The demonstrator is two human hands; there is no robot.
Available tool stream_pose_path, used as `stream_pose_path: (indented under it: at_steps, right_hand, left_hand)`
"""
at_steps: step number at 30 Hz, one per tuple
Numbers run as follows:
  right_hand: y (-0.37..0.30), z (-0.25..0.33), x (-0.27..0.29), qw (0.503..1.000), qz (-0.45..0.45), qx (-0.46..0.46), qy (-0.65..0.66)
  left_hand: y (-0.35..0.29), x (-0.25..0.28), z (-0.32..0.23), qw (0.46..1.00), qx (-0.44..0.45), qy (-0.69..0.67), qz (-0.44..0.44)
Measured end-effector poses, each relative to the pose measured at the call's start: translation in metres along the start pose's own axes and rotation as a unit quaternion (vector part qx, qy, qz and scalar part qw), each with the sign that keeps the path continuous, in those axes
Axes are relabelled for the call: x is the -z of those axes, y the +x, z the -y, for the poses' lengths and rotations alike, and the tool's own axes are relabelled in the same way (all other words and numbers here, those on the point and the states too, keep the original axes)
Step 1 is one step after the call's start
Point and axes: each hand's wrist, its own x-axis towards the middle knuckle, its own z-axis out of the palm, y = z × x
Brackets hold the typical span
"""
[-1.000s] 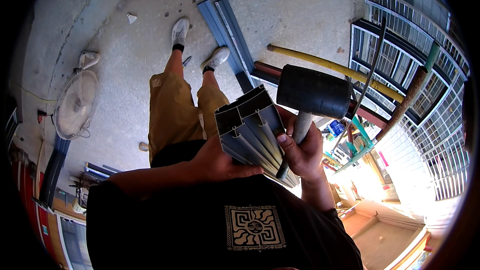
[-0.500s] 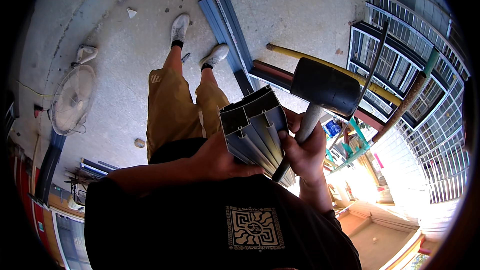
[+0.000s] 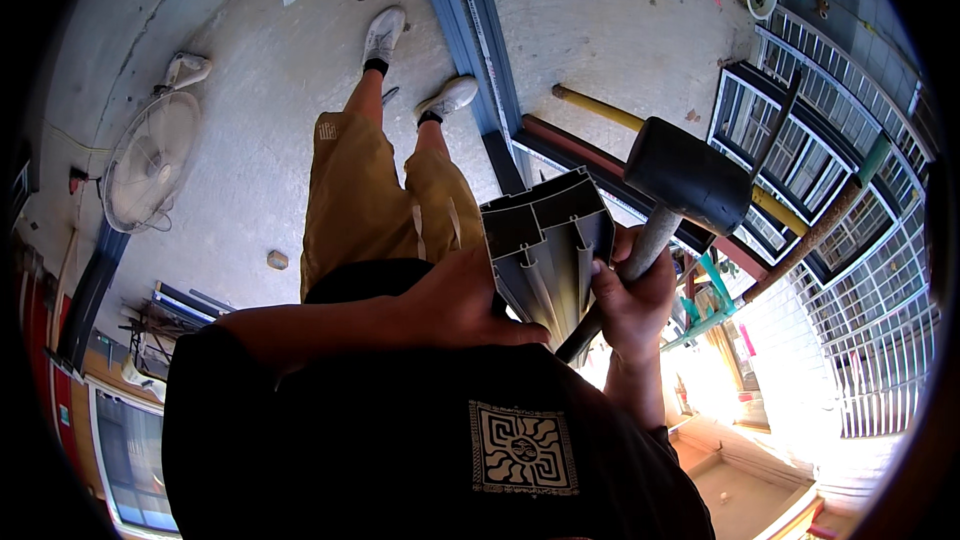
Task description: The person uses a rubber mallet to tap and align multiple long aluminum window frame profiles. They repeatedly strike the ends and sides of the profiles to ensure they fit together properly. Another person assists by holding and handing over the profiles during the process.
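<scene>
A dark grey metal profile [image 3: 565,265], hollow and ribbed, is held in front of my chest, its cut end facing up. My left hand [image 3: 468,292] is closed around its left side, thumb lying across the near face. On the other side, my right hand [image 3: 637,302] grips a rubber mallet [image 3: 688,176] by its handle and also presses against the profile with thumb and fingers. The mallet's black head is up and to the right of the profile. Its grey handle slants down to a dark end beside the profile. The profile's lower end is hidden.
Long blue-grey profiles [image 3: 462,50] lie on the concrete floor beyond my feet. A yellow pole [image 3: 600,108] and dark window frames [image 3: 770,130] are at right, near a white metal grille [image 3: 870,340]. A round fan [image 3: 150,162] stands at left; a small stone [image 3: 277,260] lies nearer.
The view has shifted slightly. The profile and mallet, with both hands on them, have moved a little to the right. Both grips look unchanged.
</scene>
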Motion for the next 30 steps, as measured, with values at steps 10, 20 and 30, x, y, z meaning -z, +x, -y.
stream_pose_path:
  at_steps: [10, 20, 30]
  right_hand:
    - [0.0, 0.012, -0.001, 0.959, -0.002, 0.076, -0.274]
    - [-0.007, 0.016, -0.012, 0.947, -0.045, 0.077, -0.307]
    - [-0.009, 0.008, -0.006, 0.953, -0.035, 0.1, -0.285]
  left_hand:
    - [0.001, -0.006, 0.005, 0.997, -0.038, 0.039, -0.06]
    - [0.003, -0.003, 0.006, 1.0, -0.007, 0.019, -0.016]
    - [0.0, -0.002, 0.003, 0.997, -0.025, -0.029, -0.069]
